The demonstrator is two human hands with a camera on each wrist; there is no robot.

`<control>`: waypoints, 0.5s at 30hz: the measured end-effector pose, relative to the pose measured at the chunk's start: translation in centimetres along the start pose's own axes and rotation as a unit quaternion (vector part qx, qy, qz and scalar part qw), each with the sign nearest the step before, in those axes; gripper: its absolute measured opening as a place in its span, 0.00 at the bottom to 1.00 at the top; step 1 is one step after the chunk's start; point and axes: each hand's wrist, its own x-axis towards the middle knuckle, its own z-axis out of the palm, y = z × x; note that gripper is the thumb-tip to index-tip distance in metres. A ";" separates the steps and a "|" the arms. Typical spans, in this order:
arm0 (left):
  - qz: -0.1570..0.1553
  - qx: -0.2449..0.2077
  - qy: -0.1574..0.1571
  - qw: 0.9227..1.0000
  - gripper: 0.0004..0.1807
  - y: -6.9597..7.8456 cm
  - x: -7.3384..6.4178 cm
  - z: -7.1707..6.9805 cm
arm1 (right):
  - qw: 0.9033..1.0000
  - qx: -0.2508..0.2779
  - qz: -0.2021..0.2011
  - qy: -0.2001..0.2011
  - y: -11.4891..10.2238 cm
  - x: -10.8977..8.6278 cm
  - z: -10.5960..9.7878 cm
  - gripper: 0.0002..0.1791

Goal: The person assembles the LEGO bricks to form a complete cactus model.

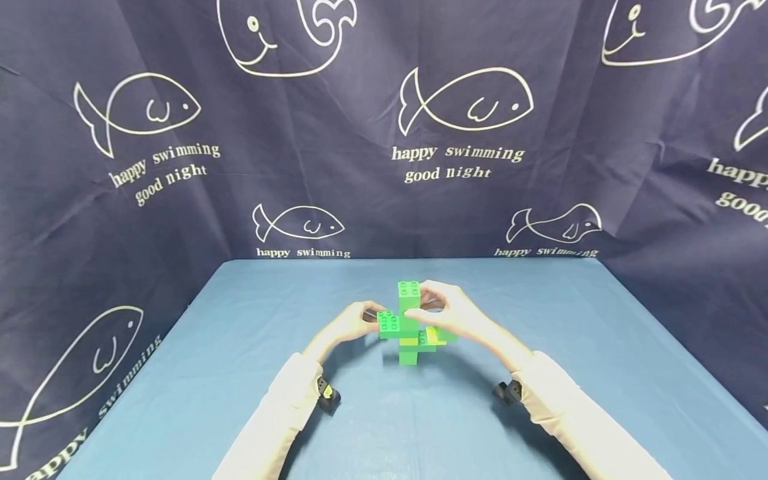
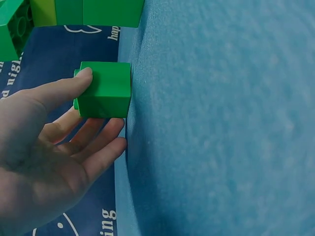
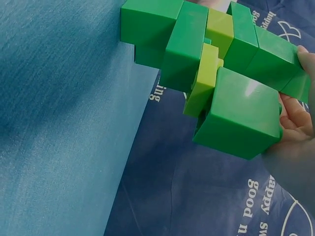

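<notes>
A structure of green and yellow-green toy building blocks (image 1: 409, 320) stands upright on the table, with pieces jutting out to both sides. My right hand (image 1: 453, 310) grips its upper column, the thumb on the near face and other fingers behind. The right wrist view shows the underside pieces, including a yellow-green block (image 3: 202, 78) between green ones. My left hand (image 1: 354, 321) is at the structure's left. In the left wrist view, it pinches a separate green block (image 2: 104, 88) between thumb and fingers, close to the table surface. From the head view that block is mostly hidden behind the left-jutting piece.
A blue cloth covers the table (image 1: 288, 287). Behind and at both sides hangs a dark blue curtain (image 1: 372, 120) with white fish drawings and lettering. Black wrist cameras are strapped at both sleeves (image 1: 282, 400).
</notes>
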 end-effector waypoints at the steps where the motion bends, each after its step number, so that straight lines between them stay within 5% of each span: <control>1: 0.002 0.001 -0.001 1.000 0.19 -0.1 0.0 0.0 | 1.000 -0.001 0.000 -0.001 0.0 0.0 0.0 0.12; 15: 0.025 -0.008 0.012 1.000 0.19 -0.4 -0.3 -0.9 | 1.000 -0.010 -0.009 0.001 0.2 0.2 0.2 0.11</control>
